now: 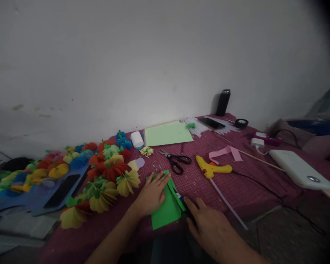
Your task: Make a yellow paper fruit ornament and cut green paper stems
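Note:
My left hand (pixel 153 194) lies flat on a green sheet of paper (pixel 166 211) near the table's front edge, fingers stretched out. On the sheet's right side, my right hand (pixel 206 223) is closed around a dark-handled utility knife (pixel 180 197), mostly hidden by my fingers. Its tip lies at a narrow green strip (pixel 173 189) along the sheet's right edge. Beyond the hands are black-handled scissors (pixel 178 159), lying open. A yellow glue gun (pixel 210 168) with a glue stick in it rests to their right.
Colourful paper pumpkins (pixel 112 172) crowd the left side. Light green sheets (pixel 167 134) lie by the wall, near a white bottle (pixel 137 139). At right are a pink paper strip (pixel 227 152), wooden stick (pixel 261 160), white power bank (pixel 299 168), phone (pixel 212 123) and black flask (pixel 223 102).

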`<action>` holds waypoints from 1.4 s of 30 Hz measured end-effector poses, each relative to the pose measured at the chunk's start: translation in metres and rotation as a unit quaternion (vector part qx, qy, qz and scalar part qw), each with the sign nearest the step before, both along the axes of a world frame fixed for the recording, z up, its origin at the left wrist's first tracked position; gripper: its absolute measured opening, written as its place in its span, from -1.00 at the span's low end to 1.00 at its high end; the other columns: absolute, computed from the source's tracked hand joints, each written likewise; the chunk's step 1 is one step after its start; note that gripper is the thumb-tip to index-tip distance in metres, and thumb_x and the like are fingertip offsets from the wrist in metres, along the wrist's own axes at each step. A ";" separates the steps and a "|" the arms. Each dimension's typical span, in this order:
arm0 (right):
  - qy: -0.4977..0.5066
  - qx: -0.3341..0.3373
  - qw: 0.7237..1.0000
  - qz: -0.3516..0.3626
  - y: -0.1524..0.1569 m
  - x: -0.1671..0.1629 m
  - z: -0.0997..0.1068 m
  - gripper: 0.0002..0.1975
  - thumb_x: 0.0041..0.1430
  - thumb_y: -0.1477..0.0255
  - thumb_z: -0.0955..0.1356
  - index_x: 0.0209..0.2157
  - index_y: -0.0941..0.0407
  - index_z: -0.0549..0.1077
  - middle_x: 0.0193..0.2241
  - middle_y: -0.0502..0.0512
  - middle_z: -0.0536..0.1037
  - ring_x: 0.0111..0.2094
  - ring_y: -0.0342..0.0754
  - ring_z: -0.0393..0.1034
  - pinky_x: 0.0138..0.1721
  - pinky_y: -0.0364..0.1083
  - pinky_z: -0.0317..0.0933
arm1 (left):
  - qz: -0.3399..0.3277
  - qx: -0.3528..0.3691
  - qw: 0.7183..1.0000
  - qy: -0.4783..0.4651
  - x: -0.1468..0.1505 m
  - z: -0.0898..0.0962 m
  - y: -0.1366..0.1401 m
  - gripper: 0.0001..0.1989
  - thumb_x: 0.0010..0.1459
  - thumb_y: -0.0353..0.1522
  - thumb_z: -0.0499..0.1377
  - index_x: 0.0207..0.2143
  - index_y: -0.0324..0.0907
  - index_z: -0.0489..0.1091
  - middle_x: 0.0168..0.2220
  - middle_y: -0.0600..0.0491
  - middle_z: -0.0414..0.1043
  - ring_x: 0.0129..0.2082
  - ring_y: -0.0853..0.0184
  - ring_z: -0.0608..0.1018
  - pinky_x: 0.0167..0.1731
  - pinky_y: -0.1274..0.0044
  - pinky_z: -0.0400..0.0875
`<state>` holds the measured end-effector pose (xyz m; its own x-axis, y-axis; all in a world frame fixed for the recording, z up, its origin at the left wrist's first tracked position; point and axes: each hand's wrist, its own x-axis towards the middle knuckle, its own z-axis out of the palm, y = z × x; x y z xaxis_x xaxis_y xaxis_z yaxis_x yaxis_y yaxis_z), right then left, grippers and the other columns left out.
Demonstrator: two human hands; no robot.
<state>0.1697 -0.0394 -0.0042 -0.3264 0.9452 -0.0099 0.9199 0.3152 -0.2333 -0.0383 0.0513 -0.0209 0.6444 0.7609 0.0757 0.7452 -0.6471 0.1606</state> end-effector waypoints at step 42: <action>0.014 0.010 1.000 -0.002 0.015 -0.005 0.001 -0.52 0.10 0.52 0.22 0.10 0.22 0.27 -0.20 0.28 0.42 -0.23 0.09 0.38 -0.26 0.03 0.34 | 0.019 -0.004 0.999 -0.046 0.000 -0.012 0.003 -0.27 0.02 -0.51 -0.03 0.26 -0.19 -0.20 0.25 -0.04 -0.01 0.24 0.31 0.03 0.20 0.30 -0.08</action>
<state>0.1649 -0.0245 -0.0036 -0.3234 0.9461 0.0188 0.9140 0.3174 -0.2527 -0.0387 0.0546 -0.0328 0.6053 0.7856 0.1279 0.7511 -0.6170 0.2350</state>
